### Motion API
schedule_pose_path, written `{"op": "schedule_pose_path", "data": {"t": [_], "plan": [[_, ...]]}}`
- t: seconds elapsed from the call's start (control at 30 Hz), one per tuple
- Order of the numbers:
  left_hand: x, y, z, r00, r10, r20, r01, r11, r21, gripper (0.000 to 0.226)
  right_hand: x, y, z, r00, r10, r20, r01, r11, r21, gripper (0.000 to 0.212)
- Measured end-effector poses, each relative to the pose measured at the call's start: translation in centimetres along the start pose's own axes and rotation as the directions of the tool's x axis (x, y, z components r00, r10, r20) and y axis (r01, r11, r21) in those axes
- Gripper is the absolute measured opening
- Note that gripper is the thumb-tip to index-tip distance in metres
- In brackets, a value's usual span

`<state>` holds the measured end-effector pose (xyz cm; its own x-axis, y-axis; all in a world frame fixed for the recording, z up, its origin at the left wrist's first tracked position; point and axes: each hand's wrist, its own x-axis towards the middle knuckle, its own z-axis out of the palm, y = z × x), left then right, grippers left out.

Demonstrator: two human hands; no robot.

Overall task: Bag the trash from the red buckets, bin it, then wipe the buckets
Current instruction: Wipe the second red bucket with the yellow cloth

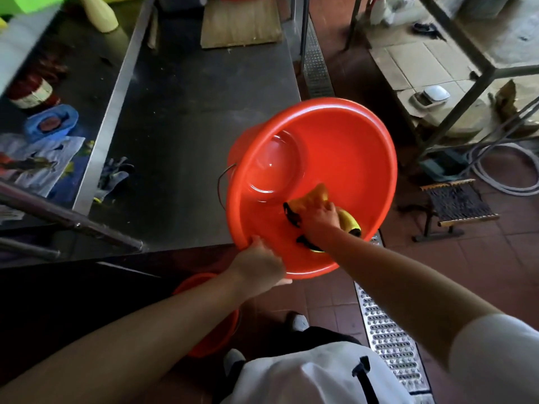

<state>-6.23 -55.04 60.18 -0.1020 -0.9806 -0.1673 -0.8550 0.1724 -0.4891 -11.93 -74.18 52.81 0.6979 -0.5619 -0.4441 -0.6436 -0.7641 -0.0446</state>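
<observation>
**Red bucket held tilted, cloth pressed inside**

Red bucket [344, 158] is up off the floor, tipped so its mouth faces the camera, at the near right corner of the steel table [186, 112]. Round base visible deep inside, glossy. Thin wire handle [223, 182] hangs off the bucket's left side.

Left hand [259, 263]: grips the near rim of the bucket at its lower left, fingers curled over the lip, thumb side outside. It is carrying the tilt.

Right hand [319, 221]: reaches into the bucket and holds a yellow cloth [316, 195] with black edging, fingers bunched round it and pressing it onto the lower inside wall, just below the base. Part of the cloth sticks out past the fingers toward the base, part trails back under the wrist.

Second red bucket [204, 316] sits on the floor below the left forearm, mostly hidden by it and by the table's dark edge.

On the table: grey work gloves [115, 176] near the left, a piece of cardboard [239, 24] at the far end. Left of the table, a lower shelf holds a blue wrapper [51, 122], a red-and-white can [33, 93], and a pale yellow bottle [99, 13], all blurred.

Floor: reddish tiles, a perforated metal drain grate [390, 339] running along the right of the person. A small woven stool [458, 205] stands to the right, with coiled hose [507, 170] beyond it under a metal rack [478, 71]. White apron and shoe tips show at bottom.
</observation>
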Motion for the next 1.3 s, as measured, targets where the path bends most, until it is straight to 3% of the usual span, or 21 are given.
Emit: {"op": "schedule_pose_path", "data": {"t": [0.13,0.2,0.23,0.3,0.5,0.6,0.73,0.83,0.93,1.0,1.07,1.17,1.3], "plan": [[0.1,0.2,0.4,0.999,-0.031,0.040,0.031,0.999,0.008,0.062,0.4,-3.1,1.7,0.972,-0.223,0.075,0.207,0.963,0.174,0.057],[-0.2,0.2,1.2,0.997,-0.034,0.074,0.034,0.999,0.002,0.060,1.6,-1.9,1.4,0.965,-0.258,-0.035,0.260,0.960,0.106,0.061],[-0.1,0.5,1.5,0.996,-0.032,0.080,0.033,0.999,-0.010,0.059,2.4,-1.4,1.1,0.974,-0.219,-0.063,0.224,0.970,0.095,0.056],[0.1,1.0,1.8,0.993,-0.030,0.110,0.032,0.999,-0.015,0.059,4.5,-1.5,1.1,0.996,-0.088,0.034,0.081,0.982,0.170,0.048],[-0.2,0.1,1.5,0.987,-0.010,0.158,-0.001,0.998,0.068,0.021,7.5,-3.3,1.9,0.988,-0.124,0.089,0.103,0.972,0.213,0.041],[-0.2,-0.1,1.4,0.988,0.007,0.152,-0.023,0.994,0.108,0.033,6.5,-3.2,1.6,0.987,-0.137,0.080,0.123,0.979,0.161,0.045],[-0.5,-1.3,1.8,0.996,0.062,0.070,-0.063,0.998,0.018,0.056,2.7,-3.1,0.8,0.987,-0.136,0.081,0.128,0.986,0.106,0.054],[-0.9,-2.0,1.4,0.990,0.071,0.124,-0.071,0.997,-0.005,0.063,-1.6,-2.3,0.3,0.979,-0.183,0.087,0.175,0.981,0.088,0.054],[-1.4,-2.1,1.0,0.971,0.101,0.217,-0.106,0.994,0.012,0.048,-6.1,-1.7,0.1,0.978,-0.188,0.087,0.181,0.980,0.077,0.056],[-1.7,-2.6,0.5,0.979,0.069,0.193,-0.077,0.996,0.034,0.026,-8.7,-1.5,-0.2,0.981,-0.178,0.075,0.173,0.982,0.073,0.056],[-1.8,-3.0,0.4,0.978,0.069,0.198,-0.075,0.997,0.024,0.018,-10.2,-1.4,-0.5,0.983,-0.175,0.061,0.170,0.982,0.082,0.057],[-1.6,-2.9,0.5,0.963,0.124,0.240,-0.124,0.992,-0.014,0.028,-10.9,-1.7,-1.1,0.983,-0.170,0.066,0.164,0.983,0.087,0.058],[-1.4,-2.6,1.3,0.972,0.135,0.190,-0.120,0.989,-0.088,0.047,-9.1,-2.3,-1.1,0.984,-0.143,0.107,0.134,0.987,0.086,0.058]]}}
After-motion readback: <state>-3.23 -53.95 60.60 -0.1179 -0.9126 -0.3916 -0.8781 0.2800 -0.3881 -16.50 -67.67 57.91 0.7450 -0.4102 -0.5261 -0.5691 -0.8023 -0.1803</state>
